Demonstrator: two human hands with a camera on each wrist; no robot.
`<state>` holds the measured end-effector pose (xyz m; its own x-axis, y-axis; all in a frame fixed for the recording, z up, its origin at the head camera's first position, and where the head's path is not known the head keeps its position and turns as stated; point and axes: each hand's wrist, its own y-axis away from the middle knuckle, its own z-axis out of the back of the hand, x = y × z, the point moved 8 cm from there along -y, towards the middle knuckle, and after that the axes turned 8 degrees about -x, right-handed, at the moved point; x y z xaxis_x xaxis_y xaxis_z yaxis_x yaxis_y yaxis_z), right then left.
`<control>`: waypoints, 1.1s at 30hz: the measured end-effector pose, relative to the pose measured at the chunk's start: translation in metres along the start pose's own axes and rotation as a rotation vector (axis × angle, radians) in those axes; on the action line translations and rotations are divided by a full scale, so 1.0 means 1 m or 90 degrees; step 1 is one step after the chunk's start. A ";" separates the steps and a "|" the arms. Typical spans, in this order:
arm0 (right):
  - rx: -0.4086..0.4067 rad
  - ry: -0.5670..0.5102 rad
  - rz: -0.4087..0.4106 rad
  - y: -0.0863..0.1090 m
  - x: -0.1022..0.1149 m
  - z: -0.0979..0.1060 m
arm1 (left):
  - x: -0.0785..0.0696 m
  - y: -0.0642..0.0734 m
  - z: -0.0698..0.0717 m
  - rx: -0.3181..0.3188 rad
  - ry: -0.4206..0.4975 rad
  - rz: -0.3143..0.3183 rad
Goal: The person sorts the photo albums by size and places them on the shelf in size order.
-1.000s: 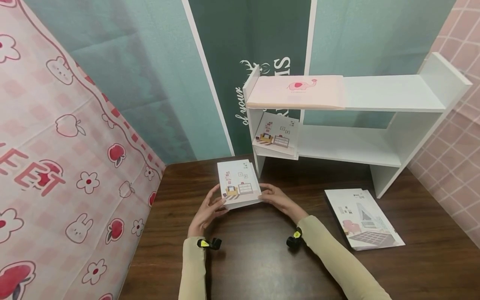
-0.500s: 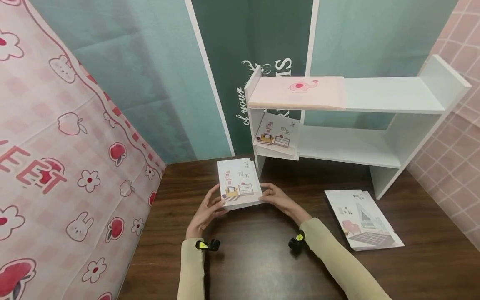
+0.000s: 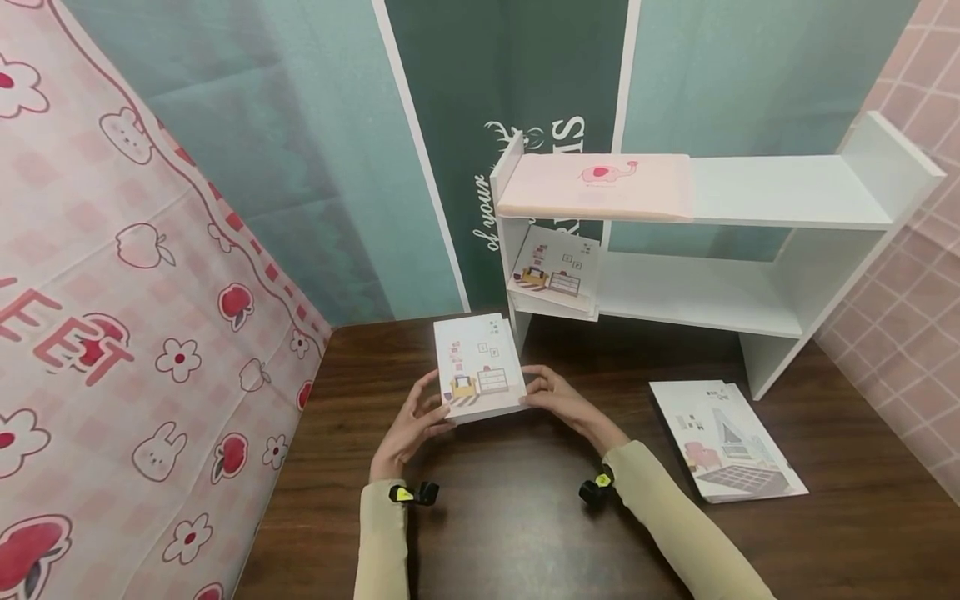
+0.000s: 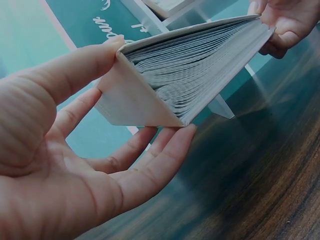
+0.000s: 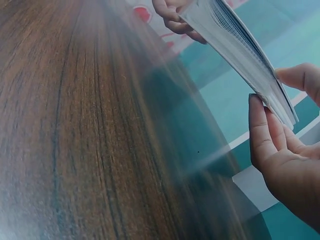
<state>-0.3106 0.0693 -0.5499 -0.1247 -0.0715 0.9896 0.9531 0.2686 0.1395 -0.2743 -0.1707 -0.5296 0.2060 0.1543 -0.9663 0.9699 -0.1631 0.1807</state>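
Item 1: white book (image 3: 482,367), one, held between the two hands, raised off the bench (image 3: 510,525). Cover up, printed with a yellow armchair, a chest of drawers and small frames. The near edge of the leaves faces the person.

Left hand (image 3: 408,427): pinching the book at its spine side; thumb at the upper corner, other fingertips along the spine and beneath.

Right hand (image 3: 566,400): pinching the opposite side; thumb on the upper cover, fingers under the lower one.

Item 2: white shelf unit (image 3: 697,292), two tiers, beyond the hands and to the right, standing on the bench.

Item 3: second book (image 3: 555,262), like-printed cover, on the lower tier at its left end, beyond the right hand.

Item 4: pink piece with elephant print (image 3: 592,185), lying flat on the upper tier, above the second book.

Item 5: third book (image 3: 727,442), white, printed with a pink chair and checked rug, flat on the bench, to the right of the right hand and apart from it.

Item 6: pink printed cloth (image 3: 180,361), hanging left of the left hand; apples, flowers and rabbits.

Item 7: green and teal backdrop (image 3: 300,167), beyond both hands.
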 end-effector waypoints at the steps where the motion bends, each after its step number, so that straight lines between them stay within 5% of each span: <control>1: 0.002 0.003 0.003 0.001 0.001 0.000 | -0.001 0.001 -0.001 0.004 0.001 0.001; 22: 0.036 -0.008 0.099 0.016 0.024 -0.005 | -0.021 0.022 -0.011 0.069 0.007 -0.051; 33: 0.027 -0.014 0.075 0.023 0.034 -0.007 | -0.027 0.029 -0.011 0.072 -0.006 -0.081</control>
<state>-0.2913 0.0660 -0.5134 -0.0184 -0.0167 0.9997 0.9492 0.3138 0.0228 -0.2507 -0.1685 -0.4963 0.0811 0.1722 -0.9817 0.9671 -0.2518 0.0358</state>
